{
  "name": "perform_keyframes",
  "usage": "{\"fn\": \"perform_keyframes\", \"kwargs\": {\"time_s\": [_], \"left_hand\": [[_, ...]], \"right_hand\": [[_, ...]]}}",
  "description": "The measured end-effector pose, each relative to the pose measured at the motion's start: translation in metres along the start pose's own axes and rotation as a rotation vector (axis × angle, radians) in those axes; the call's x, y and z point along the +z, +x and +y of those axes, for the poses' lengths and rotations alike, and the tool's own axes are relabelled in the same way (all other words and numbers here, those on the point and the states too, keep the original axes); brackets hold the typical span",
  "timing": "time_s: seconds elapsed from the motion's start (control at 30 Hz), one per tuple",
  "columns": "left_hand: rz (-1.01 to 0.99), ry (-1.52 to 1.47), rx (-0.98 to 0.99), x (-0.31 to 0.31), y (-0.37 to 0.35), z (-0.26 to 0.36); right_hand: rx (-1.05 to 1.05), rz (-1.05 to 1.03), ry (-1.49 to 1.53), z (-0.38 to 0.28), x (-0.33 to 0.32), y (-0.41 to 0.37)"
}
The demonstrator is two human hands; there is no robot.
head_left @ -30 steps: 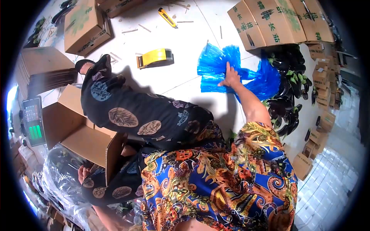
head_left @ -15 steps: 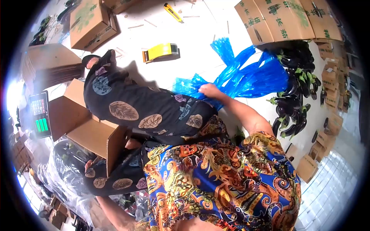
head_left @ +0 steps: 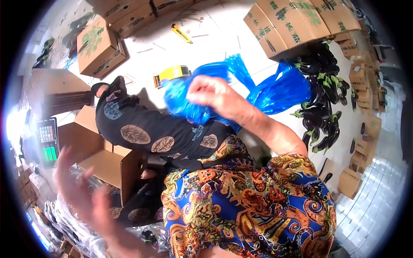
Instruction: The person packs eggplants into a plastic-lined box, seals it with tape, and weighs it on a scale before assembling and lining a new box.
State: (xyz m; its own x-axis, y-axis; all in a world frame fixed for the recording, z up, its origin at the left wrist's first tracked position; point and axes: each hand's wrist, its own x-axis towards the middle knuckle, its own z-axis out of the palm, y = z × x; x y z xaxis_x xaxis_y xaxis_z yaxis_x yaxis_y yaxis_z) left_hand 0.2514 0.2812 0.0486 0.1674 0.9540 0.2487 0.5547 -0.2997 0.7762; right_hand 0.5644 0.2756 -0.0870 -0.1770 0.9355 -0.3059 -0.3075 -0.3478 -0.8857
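My right hand [head_left: 211, 92] is closed on a blue plastic bag [head_left: 187, 101], lifted above my trouser leg. More blue plastic [head_left: 282, 90] lies spread on the floor to its right. Blurred by motion, my left hand [head_left: 81, 193] has its fingers apart and nothing visible in it. It is in front of an open cardboard box [head_left: 101, 157] standing between my legs. Clear plastic [head_left: 73, 219] lies below and behind that hand.
A yellow tape dispenser [head_left: 172, 74] and a yellow utility knife [head_left: 181, 33] lie on the floor. Eggplants [head_left: 320, 112] are heaped at right beside printed cartons [head_left: 297, 26]. A scale with a lit green display [head_left: 48, 142] stands at left, near stacked flat cardboard [head_left: 56, 90].
My right hand has risen and moved left, pulling blue plastic up with it. My left hand has come up from low beside my leg to the front of the open box.
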Motion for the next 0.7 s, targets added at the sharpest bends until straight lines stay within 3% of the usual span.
{"fn": "perform_keyframes", "kwargs": {"time_s": [0.03, 0.07, 0.1, 0.13, 0.17, 0.23, 0.3, 0.37, 0.43, 0.47, 0.5, 0.63, 0.7], "left_hand": [[-0.149, -0.098, -0.03, 0.032, 0.003, 0.009], [-0.3, -0.074, 0.173, 0.067, 0.011, 0.009], [-0.461, 0.054, 0.192, 0.094, 0.014, 0.013], [-0.553, -0.065, 0.154, 0.121, 0.01, 0.006], [-0.648, -0.185, 0.115, 0.142, 0.005, -0.003], [-0.709, -0.105, 0.056, 0.154, 0.0, -0.013], [-0.566, -0.215, -0.147, 0.152, -0.014, -0.019], [-0.588, -0.201, -0.363, 0.133, -0.017, -0.009], [-0.579, -0.209, -0.497, 0.116, -0.029, -0.012], [-0.588, -0.217, -0.621, 0.105, -0.032, -0.01], [-0.573, -0.177, -0.558, 0.098, -0.034, -0.006], [-0.462, -0.272, -0.627, 0.084, -0.044, -0.009], [-0.433, -0.319, -0.618, 0.084, -0.047, -0.011]], "right_hand": [[-0.001, -0.115, -0.005, -0.013, 0.013, -0.009], [-0.023, -0.258, 0.034, -0.017, 0.016, -0.013], [-0.048, -0.401, 0.065, -0.02, 0.017, -0.017], [-0.093, -0.471, 0.096, -0.018, 0.01, -0.02], [-0.061, -0.439, 0.1, -0.012, -0.004, -0.021], [0.162, -0.394, -0.017, -0.007, -0.054, -0.021], [0.184, -0.102, -0.69, 0.03, -0.113, -0.017], [0.161, 0.061, -1.466, 0.116, -0.196, -0.026], [0.512, 0.107, -1.648, 0.142, -0.231, -0.05], [0.552, 0.128, -1.684, 0.153, -0.249, -0.063], [0.592, 0.145, -1.72, 0.165, -0.263, -0.076], [0.763, 0.18, -1.75, 0.212, -0.275, -0.1], [0.654, 0.253, -1.81, 0.234, -0.282, -0.105]]}}
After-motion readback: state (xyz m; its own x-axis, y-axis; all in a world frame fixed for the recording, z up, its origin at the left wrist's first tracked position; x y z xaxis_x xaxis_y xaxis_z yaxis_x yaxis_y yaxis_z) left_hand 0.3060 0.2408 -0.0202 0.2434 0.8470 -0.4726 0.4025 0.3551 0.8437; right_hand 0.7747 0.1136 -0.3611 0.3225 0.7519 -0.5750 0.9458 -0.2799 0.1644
